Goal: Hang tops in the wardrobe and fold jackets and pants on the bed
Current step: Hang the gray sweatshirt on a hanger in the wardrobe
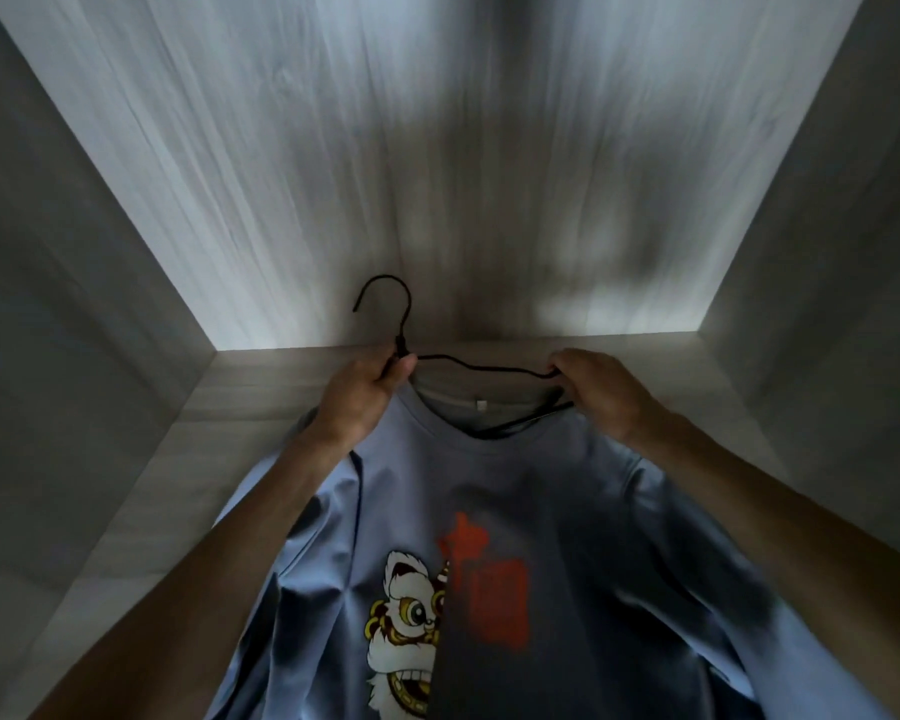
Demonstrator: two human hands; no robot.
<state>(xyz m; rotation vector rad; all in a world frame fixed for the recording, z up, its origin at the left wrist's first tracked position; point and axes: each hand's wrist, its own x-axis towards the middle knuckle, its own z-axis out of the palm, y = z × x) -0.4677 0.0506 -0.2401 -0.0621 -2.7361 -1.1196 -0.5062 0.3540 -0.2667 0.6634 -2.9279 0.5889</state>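
A light blue T-shirt (pixel 567 485) with a lion-dance print and red characters lies spread on the wardrobe's wooden floor (pixel 261 387), collar pointing away from me. A thin black wire hanger (pixel 385 298) sits at the collar, hook upward to the left, its right end pushed into the neck opening. My left hand (pixel 370 392) pinches the hanger just below the hook. My right hand (pixel 604 392) grips the hanger's right shoulder end together with the collar edge.
I am looking into a pale wood-grain wardrobe compartment: back panel (pixel 437 174), left side wall (pixel 74 304) and right side wall (pixel 827 278). No rail or other clothes show in view.
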